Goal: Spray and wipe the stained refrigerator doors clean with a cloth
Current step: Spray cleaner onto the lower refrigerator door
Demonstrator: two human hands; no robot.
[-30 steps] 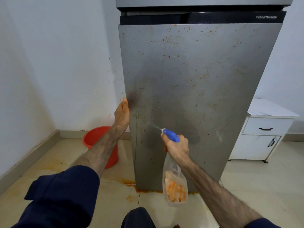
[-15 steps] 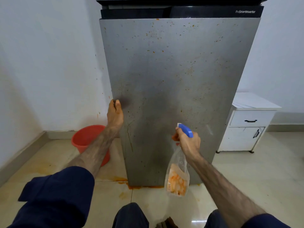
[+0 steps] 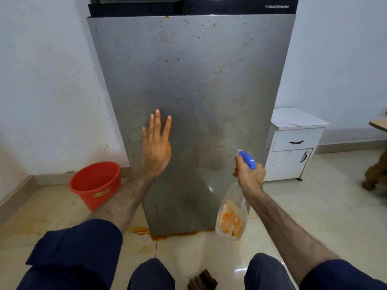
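Glossy tiled floor [image 3: 293,216] fronts speckled flat grey refrigerator door [image 3: 199,91].

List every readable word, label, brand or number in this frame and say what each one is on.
"ProSmartInverter": pale lettering on the black band above the stained refrigerator door, top right.
Yellow label on the red bucket: it carries print, too small and blurred to read.
Orange label on the spray bottle held by the right hand: no legible text.
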